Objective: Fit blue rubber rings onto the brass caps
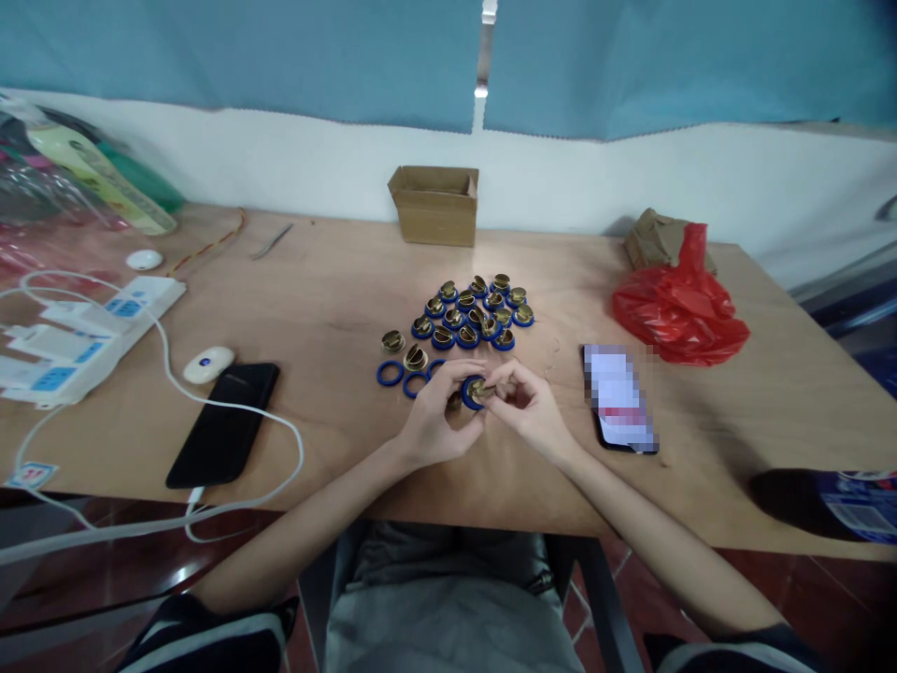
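Observation:
Between my hands, just above the table, is a blue ring [467, 396] with a brass-coloured fitting [478, 387] set in it. My left hand [435, 419] is closed around the ring's edge, thumb below and fingers above. The fingertips of my right hand [531, 411] pinch the fitting from the right side. Several loose blue rings [379, 376] lie just left of my left hand, partly covered by it. Two brass fittings without blue rings [415, 357] rest behind them. Farther back is a cluster of brass fittings seated in blue rings [467, 336].
An open cardboard box [438, 220] stands at the table's back edge. Right are a lit phone [620, 397], a red plastic bag [679, 313] and a dark bottle [819, 505]. Left lie a black phone [224, 425] on a white cable and a power strip [105, 346].

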`<action>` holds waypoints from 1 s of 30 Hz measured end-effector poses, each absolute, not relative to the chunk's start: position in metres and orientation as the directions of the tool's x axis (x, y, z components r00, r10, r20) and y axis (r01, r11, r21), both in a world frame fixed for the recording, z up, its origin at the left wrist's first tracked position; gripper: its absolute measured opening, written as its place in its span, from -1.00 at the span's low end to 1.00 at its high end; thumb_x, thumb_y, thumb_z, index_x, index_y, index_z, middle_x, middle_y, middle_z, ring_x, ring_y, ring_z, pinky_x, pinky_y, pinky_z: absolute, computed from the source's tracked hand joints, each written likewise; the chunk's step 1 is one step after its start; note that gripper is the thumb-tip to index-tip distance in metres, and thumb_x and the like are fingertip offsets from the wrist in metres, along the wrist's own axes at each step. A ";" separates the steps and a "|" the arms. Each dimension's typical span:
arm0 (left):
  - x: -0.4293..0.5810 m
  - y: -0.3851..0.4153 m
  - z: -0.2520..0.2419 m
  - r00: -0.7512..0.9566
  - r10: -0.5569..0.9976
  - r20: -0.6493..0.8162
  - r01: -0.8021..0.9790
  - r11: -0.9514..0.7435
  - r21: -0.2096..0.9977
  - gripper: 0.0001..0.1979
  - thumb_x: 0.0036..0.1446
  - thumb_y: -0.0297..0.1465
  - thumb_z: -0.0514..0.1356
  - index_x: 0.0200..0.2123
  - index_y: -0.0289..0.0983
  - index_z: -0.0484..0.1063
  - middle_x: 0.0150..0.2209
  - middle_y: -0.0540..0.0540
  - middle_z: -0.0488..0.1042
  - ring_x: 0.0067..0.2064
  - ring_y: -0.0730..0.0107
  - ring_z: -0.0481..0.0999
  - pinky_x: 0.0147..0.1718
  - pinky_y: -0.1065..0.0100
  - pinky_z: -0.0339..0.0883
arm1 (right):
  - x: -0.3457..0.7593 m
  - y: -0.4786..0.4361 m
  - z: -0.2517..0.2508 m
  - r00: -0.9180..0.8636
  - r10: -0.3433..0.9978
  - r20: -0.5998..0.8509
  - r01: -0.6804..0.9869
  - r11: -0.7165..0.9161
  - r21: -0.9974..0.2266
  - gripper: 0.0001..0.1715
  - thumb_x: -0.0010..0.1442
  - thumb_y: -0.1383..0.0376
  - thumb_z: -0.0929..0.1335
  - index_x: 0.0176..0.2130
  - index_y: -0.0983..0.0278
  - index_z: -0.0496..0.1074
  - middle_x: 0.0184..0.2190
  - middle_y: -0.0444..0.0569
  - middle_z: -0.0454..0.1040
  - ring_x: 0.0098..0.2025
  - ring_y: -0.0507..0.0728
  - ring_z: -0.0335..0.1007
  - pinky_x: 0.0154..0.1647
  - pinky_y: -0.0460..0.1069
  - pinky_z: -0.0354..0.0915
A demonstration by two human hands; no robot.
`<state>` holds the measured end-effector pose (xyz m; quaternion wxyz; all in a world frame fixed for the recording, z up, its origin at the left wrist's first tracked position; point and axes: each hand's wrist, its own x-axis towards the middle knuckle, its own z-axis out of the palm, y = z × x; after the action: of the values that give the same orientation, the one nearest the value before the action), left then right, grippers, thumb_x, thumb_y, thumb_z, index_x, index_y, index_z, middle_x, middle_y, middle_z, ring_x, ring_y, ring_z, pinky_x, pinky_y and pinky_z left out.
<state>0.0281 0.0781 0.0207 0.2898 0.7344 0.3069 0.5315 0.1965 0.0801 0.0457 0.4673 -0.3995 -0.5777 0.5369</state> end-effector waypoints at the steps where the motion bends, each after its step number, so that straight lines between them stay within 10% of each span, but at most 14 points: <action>1: 0.028 0.079 0.020 0.240 0.752 0.614 0.142 -0.653 0.744 -0.40 0.00 -0.59 0.29 0.13 -0.22 0.30 0.10 -0.25 0.42 0.18 0.05 0.47 0.12 0.01 0.47 | 0.197 0.080 0.045 -0.240 0.965 0.108 -0.039 0.102 -0.994 -0.78 0.10 0.20 0.47 -0.31 0.19 0.38 -0.55 -0.27 0.12 -0.52 0.00 0.05 -0.48 -0.05 0.04; 19: 0.025 0.079 0.025 0.327 0.773 0.544 0.323 -0.633 0.704 -0.41 0.11 -0.57 0.19 0.21 -0.21 0.19 0.20 -0.28 0.36 0.29 0.04 0.35 0.26 -0.07 0.29 | 0.211 0.094 0.045 0.042 0.975 0.219 0.313 0.195 -0.929 -0.65 0.17 0.09 0.46 -0.45 0.20 0.31 -0.61 -0.23 0.29 -0.55 0.02 0.13 -0.50 -0.05 0.09; 30: 0.023 0.082 0.019 0.308 0.825 0.473 0.683 -0.538 0.493 -0.65 0.08 -0.52 0.23 -0.03 -0.23 0.36 0.07 -0.23 0.46 0.14 -0.04 0.38 0.11 -0.06 0.22 | 0.255 0.127 0.041 0.207 0.902 0.378 0.782 0.080 -0.618 -0.76 0.26 0.16 0.34 -0.37 0.24 0.48 -0.47 -0.02 0.57 -0.45 0.15 0.45 -0.37 0.00 0.22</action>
<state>0.0225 0.0819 0.0185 0.1002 0.8025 0.4699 0.3536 0.2554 0.1269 0.0409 0.3867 -0.6737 -0.6250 0.0778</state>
